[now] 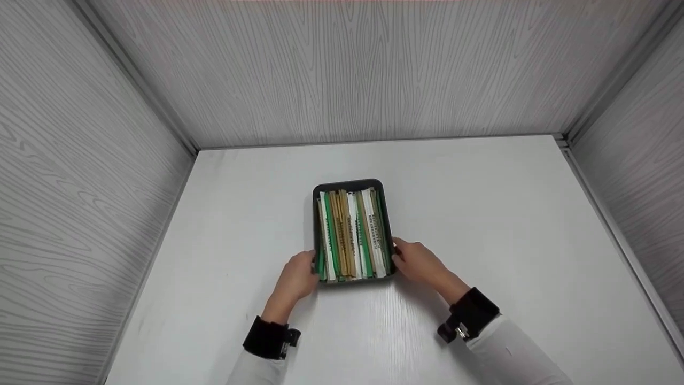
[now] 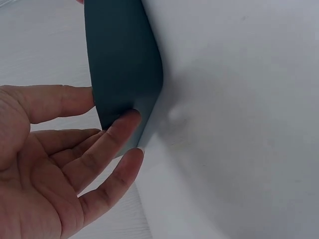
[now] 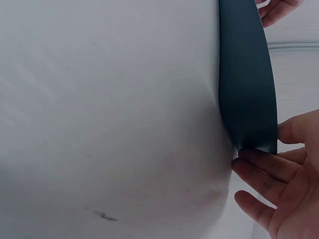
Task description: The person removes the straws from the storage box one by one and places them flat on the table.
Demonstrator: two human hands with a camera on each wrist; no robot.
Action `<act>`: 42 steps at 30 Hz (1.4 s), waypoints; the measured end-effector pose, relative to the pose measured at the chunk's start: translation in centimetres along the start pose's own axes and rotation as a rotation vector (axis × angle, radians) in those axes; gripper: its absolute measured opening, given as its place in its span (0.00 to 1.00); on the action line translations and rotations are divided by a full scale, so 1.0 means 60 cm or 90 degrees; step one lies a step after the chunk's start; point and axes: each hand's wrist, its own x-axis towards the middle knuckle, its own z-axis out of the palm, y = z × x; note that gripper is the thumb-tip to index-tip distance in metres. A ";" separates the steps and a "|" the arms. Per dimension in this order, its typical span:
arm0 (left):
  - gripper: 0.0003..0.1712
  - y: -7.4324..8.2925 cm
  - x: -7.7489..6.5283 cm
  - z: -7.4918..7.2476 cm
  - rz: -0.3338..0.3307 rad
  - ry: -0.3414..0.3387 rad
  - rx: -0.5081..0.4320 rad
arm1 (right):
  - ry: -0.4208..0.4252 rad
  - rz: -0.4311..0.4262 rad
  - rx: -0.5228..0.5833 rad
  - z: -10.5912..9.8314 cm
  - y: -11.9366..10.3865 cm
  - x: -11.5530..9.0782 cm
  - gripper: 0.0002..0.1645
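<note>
A dark rectangular tray (image 1: 348, 185) stands near the middle of the white table, filled with a row of slim paper packets (image 1: 351, 235) in green, white and tan, some with print along them. My left hand (image 1: 300, 275) grips its near left corner, and my right hand (image 1: 422, 263) holds the near right side. From the left wrist, the tray's wall (image 2: 122, 59) looks dark teal, with the thumb side at the rim and fingertips against the outside. In the right wrist view, the fingers of my right hand (image 3: 286, 177) touch the tray's corner (image 3: 249, 99) from outside.
Wood-grained panels wall the table (image 1: 497, 214) in at the back (image 1: 352, 75), left (image 1: 64, 214) and right (image 1: 636, 160). A dark mark (image 3: 105, 216) shows on a pale surface in the right wrist view. Black bands with small cameras circle both wrists.
</note>
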 end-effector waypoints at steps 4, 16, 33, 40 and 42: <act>0.23 -0.004 -0.018 0.003 0.010 -0.009 -0.008 | -0.015 0.007 -0.002 0.002 -0.007 -0.020 0.27; 0.21 -0.003 -0.060 0.013 0.016 -0.021 -0.020 | -0.033 0.004 -0.030 0.013 -0.012 -0.074 0.27; 0.23 -0.004 0.002 -0.002 -0.060 0.015 0.054 | 0.145 -0.071 -0.248 -0.013 -0.060 -0.062 0.17; 0.18 -0.001 0.032 0.013 -0.098 0.013 0.025 | 0.113 -0.136 -0.235 0.029 -0.089 -0.028 0.10; 0.18 -0.001 0.039 0.015 -0.098 0.017 0.024 | 0.096 -0.137 -0.246 0.038 -0.089 -0.020 0.08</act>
